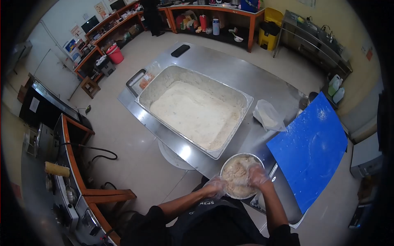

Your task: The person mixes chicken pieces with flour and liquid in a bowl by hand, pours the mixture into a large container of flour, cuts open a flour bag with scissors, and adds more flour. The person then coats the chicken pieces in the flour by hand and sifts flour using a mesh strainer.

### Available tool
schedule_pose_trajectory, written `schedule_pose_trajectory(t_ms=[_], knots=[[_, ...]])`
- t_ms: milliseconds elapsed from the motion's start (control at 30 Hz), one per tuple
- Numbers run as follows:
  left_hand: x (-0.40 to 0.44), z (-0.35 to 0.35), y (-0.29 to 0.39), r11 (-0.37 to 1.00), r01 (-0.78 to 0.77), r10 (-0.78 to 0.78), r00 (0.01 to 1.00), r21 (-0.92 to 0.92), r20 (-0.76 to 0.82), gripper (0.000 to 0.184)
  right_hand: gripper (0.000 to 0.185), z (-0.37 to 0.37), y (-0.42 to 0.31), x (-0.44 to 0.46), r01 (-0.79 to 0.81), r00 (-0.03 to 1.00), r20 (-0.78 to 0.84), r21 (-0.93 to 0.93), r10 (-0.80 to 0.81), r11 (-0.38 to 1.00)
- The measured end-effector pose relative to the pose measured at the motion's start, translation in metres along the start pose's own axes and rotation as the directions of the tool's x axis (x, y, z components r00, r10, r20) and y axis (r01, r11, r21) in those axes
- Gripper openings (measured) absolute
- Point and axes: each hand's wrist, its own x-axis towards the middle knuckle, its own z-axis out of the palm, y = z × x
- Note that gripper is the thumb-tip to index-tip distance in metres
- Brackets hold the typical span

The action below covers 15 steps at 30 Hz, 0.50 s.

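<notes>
A round metal bowl (223, 167) sits at the near edge of the steel table, holding wet, pale, batter-coated pieces (236, 172) that look like raw meat. My left hand (215, 187), in a clear plastic glove, grips the bowl's left rim. Inside the bowl on the right is my right hand (257, 176), also gloved, its fingers against the coated pieces and partly hidden. Beyond the bowl stands a deep rectangular steel pan (246, 100) with a thick bed of white flour (193, 110) in it.
The steel table (230, 65) also carries a clear plastic bag (269, 116) with white contents, a blue board (312, 143) dusted with flour, and a black object (180, 50). A stove counter (67, 197) stands at left. Someone in dark clothes (152, 18) stands at the back.
</notes>
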Motion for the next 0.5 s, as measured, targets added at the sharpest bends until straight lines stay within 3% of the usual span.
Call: schedule_pose_trajectory(t_ms=[33,100,167,200,233,267,300,333,400,433,467,500], knots=[[-0.005,0.000,-0.015,0.949,-0.215,0.218,0.976,0.232,0.011,0.033,0.038,-0.001,-0.006,-0.003,0.016,0.999,-0.039,-0.026,-0.017,1.000],[-0.020,-0.024,0.040,0.708,-0.349,0.351,0.928,0.614,0.123,0.035,0.034,-0.009,-0.028,-0.018,0.041,0.994,-0.094,-0.067,-0.047,0.997],[-0.029,-0.045,0.070,0.929,-0.214,0.198,0.977,0.303,0.084,0.028,0.029,-0.014,-0.031,-0.019,0.145,0.967,-0.208,-0.013,-0.145,0.989],[-0.031,-0.058,0.090,0.980,-0.052,0.036,0.996,0.192,0.088,0.027,0.027,-0.018,-0.033,-0.018,0.189,0.948,-0.263,0.020,-0.177,0.982],[-0.032,-0.072,0.110,0.989,0.119,-0.127,0.988,0.085,0.089,0.026,0.025,-0.030,-0.037,-0.012,0.217,0.960,-0.186,0.007,-0.212,0.976],[-0.034,-0.077,0.090,0.990,0.137,-0.137,0.990,0.020,0.042,0.025,0.022,-0.043,-0.042,-0.002,0.243,0.965,-0.099,0.006,-0.241,0.970],[-0.035,-0.081,0.070,0.988,0.147,-0.148,0.989,-0.046,-0.004,0.024,0.016,-0.051,-0.051,0.006,0.285,0.932,-0.227,-0.029,-0.284,0.958],[-0.041,-0.078,0.017,0.991,-0.078,0.061,0.987,-0.110,-0.150,0.024,0.011,-0.058,-0.064,0.017,0.322,0.876,-0.353,-0.076,-0.328,0.944],[-0.021,-0.141,0.110,0.867,0.141,-0.183,0.982,-0.478,-0.042,0.016,0.016,-0.088,-0.083,0.052,0.310,0.868,-0.404,-0.011,-0.288,0.951],[-0.017,-0.162,0.124,0.981,0.063,-0.057,0.998,0.186,-0.040,0.015,0.016,-0.101,-0.093,0.077,0.266,0.923,-0.265,-0.085,-0.279,0.960],[-0.010,-0.183,0.127,0.640,-0.071,0.056,0.997,0.765,0.046,0.015,0.016,-0.115,-0.098,0.107,0.231,0.959,-0.129,-0.172,-0.254,0.958],[-0.003,-0.202,0.104,0.638,-0.150,0.230,0.973,0.755,-0.001,0.018,0.017,-0.128,-0.102,0.137,0.245,0.965,-0.043,-0.213,-0.260,0.946]])
